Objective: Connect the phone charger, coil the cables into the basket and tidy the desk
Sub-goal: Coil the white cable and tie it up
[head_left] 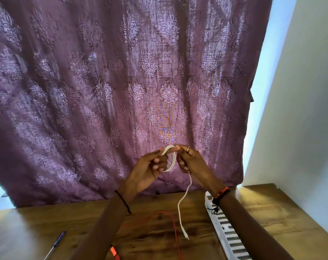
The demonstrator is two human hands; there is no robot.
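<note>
A white cable (180, 207) is wound into a small coil held up in front of the curtain. My left hand (147, 170) grips the coil, its fingers through the loops. My right hand (190, 160) pinches the cable at the top of the coil. The loose tail hangs down from the hands, and its plug dangles just above the wooden desk (262, 218). A red cable (175, 229) lies in a loop on the desk below the hands, with an orange plug end (113, 251) near the bottom edge. No phone is in view.
A white slotted basket (228, 233) lies on the desk under my right forearm. A blue pen (56, 243) lies at the front left. A purple patterned curtain (112, 91) hangs behind the desk, and a white wall (300, 119) stands to the right.
</note>
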